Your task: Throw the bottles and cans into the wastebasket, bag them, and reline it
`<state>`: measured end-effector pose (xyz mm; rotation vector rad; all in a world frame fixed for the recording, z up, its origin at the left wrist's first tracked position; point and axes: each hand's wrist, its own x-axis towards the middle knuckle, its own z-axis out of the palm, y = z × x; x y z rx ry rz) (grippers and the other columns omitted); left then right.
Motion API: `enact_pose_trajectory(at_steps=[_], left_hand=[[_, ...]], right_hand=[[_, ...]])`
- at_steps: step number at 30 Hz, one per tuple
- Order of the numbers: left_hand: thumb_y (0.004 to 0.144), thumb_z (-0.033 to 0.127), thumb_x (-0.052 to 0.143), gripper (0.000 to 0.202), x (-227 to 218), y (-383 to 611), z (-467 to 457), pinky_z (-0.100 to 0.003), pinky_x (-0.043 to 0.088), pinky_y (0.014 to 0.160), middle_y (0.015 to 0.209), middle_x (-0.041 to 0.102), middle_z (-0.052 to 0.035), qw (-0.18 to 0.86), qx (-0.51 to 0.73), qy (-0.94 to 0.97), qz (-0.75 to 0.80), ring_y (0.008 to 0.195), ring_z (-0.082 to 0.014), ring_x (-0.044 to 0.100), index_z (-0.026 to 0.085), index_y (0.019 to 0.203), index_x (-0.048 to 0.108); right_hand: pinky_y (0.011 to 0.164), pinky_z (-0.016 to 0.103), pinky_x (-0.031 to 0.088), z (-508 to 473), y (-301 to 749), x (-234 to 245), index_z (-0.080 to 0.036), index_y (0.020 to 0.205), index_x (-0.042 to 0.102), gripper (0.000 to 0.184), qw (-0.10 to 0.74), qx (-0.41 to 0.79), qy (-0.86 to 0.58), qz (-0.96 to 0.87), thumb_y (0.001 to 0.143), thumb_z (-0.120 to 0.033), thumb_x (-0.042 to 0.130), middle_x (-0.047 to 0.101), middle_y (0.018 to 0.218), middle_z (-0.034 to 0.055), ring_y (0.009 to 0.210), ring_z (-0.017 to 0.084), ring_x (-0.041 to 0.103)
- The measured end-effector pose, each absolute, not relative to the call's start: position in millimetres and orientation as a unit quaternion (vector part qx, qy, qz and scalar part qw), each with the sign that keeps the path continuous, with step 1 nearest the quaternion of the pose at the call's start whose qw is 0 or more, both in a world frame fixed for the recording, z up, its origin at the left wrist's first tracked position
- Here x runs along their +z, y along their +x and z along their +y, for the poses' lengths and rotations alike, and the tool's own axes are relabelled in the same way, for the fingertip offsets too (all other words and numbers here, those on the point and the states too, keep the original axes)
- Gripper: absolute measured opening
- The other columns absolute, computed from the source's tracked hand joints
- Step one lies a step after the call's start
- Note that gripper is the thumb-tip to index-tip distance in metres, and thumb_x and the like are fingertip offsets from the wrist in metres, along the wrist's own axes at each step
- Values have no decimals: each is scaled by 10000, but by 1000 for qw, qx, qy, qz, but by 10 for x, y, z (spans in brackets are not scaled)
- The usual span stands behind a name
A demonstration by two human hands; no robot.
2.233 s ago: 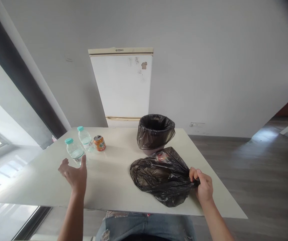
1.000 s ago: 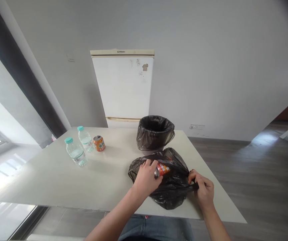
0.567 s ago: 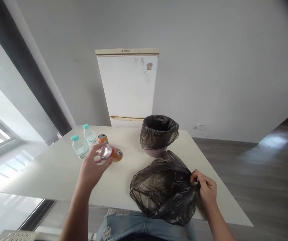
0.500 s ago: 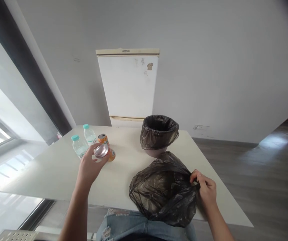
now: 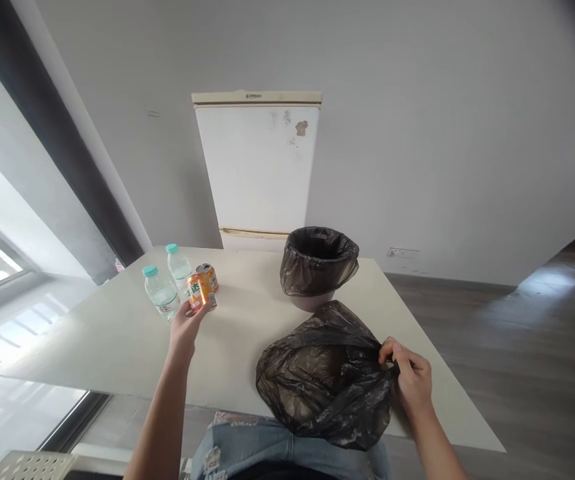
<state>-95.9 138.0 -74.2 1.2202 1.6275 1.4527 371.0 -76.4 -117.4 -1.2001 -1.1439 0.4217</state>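
Note:
My left hand grips an orange soda can with pale lettering, its printed side facing me. A second orange can with a silver top stands just behind it, partly covered. To the left are two clear plastic bottles with teal caps, a nearer bottle and a farther bottle. My right hand pinches the gathered edge of a black plastic bag. That crumpled bag lies spread over the table's front edge, bulging, and its contents cannot be made out.
Behind the bag stands a pinkish bin lined with another black bag. The white table carries all this. A white refrigerator stands beyond it by the grey wall. Below left is a perforated cream-coloured seat.
The can in my left hand has turned: its silver end faced me before, and now its printed side does. My right hand and the bag have barely moved.

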Motion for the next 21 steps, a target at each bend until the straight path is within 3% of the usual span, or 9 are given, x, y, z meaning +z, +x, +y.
enact_pose_trajectory(at_steps=[4, 8, 14, 21], left_hand=[[627, 399, 929, 562, -899, -969, 1525, -448, 561, 846, 1057, 724, -89, 225, 494, 485, 686, 999, -344, 713, 208, 1086, 667], [652, 378, 913, 554, -990, -942, 1601, -426, 544, 866, 1073, 676, -99, 146, 425, 496, 743, 1086, -363, 674, 214, 1054, 568], [668, 335, 907, 576, -1047, -927, 1546, -411, 519, 879, 1116, 645, -103, 141, 394, 505, 755, 1135, -369, 644, 222, 1074, 514], [754, 290, 846, 617, -1034, -931, 1466, -374, 502, 851, 1156, 653, -92, 136, 377, 516, 757, 1135, -341, 642, 204, 1233, 467]], right_hand=[[750, 356, 346, -762, 3719, -1176, -205, 655, 612, 453, 649, 191, -531, -510, 1062, -373, 507, 578, 699, 37, 710, 205, 517], [739, 353, 345, -761, 3726, -1183, -202, 656, 619, 458, 647, 192, -532, -512, 1061, -383, 506, 574, 692, 38, 707, 205, 518], [734, 352, 350, -757, 3729, -1190, -201, 646, 618, 461, 648, 191, -531, -512, 1056, -383, 513, 574, 684, 41, 696, 203, 513], [738, 356, 371, -753, 3708, -1176, -204, 646, 621, 451, 657, 189, -525, -507, 1048, -386, 530, 589, 683, 47, 697, 210, 525]])
